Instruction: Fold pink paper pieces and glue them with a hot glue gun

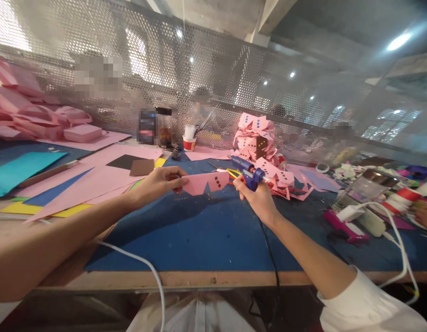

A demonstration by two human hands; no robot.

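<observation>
Between its thumb and fingers, my left hand (161, 184) pinches one end of a pink paper piece (199, 183). This piece has a notch in its lower edge and small dark squares near its right end. My right hand (258, 198) is wrapped round the handle of a blue hot glue gun (246, 170), whose nozzle points up and to the left. The nozzle is apart from the paper piece. Behind the glue gun rises a stack of folded pink paper pieces (256, 133) with blue and dark squares, more of them lying loose at its foot.
Pink paper sheets (106, 170) and coloured sheets cover the left side. A paper cup (189, 143) and a jar (164, 129) stand at the back. On the right are a magenta power strip (346, 226), a clear container (365, 189) and another person's hand (425, 214). A black cord (268, 249) crosses the front edge.
</observation>
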